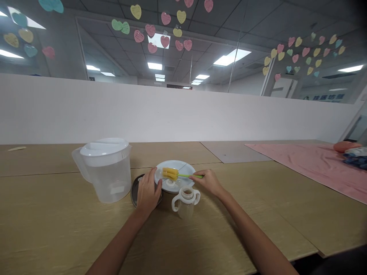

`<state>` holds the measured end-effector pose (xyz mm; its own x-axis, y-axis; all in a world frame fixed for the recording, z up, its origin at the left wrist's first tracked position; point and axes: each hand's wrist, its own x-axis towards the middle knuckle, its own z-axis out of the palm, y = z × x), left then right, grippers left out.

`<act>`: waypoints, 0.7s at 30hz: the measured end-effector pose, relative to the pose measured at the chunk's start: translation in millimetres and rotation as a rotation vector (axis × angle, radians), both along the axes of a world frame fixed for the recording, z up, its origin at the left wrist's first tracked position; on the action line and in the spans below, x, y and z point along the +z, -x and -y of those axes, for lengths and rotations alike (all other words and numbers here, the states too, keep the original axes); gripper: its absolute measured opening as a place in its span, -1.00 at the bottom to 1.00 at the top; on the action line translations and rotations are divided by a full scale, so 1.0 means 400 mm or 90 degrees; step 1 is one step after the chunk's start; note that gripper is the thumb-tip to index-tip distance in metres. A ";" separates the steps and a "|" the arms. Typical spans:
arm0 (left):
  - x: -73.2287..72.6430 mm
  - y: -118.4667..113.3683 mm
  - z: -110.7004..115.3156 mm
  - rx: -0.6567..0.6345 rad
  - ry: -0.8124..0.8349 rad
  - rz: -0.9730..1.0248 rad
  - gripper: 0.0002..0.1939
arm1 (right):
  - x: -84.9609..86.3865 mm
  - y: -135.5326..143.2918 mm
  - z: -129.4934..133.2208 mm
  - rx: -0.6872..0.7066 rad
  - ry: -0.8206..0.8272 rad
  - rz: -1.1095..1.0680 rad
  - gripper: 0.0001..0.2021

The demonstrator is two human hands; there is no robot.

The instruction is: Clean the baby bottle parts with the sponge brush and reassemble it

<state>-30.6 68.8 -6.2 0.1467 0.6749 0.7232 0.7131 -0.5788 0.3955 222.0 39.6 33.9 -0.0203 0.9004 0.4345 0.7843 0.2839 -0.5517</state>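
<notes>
My right hand (210,181) pinches the thin green handle of a bottle brush (172,173). Its yellow sponge head points left, over a white plate (187,168). At the plate's left rim, my left hand (147,191) has its fingers stretched forward and its thumb apart. That hand covers part of a dark round tray or lid (134,193). On the plate lie a small white ring-like piece (170,183) and some clear pieces too indistinct to name. A baby bottle (186,204) with two white side handles stands upright and uncapped in front of the plate.
A translucent lidded pitcher (110,172) stands left of my left hand, its handle to the left. A pink cloth (309,162) covers the table's right side, with bundled fabric (355,156) at the far right. A white low wall (183,118) rises behind the table.
</notes>
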 end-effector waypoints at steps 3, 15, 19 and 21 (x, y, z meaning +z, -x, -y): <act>-0.006 0.002 -0.006 -0.006 -0.001 0.013 -0.54 | 0.007 -0.001 0.007 0.018 0.000 -0.068 -0.69; 0.027 0.002 0.044 -0.112 -0.074 0.026 -0.56 | 0.033 0.002 0.040 0.107 0.105 -0.253 -0.73; 0.020 0.012 0.038 -0.053 -0.090 0.057 -0.62 | 0.039 0.021 0.049 0.134 0.082 -0.254 -0.74; 0.018 0.015 0.034 -0.021 -0.082 0.080 -0.62 | 0.037 0.030 0.049 0.134 0.060 -0.254 -0.73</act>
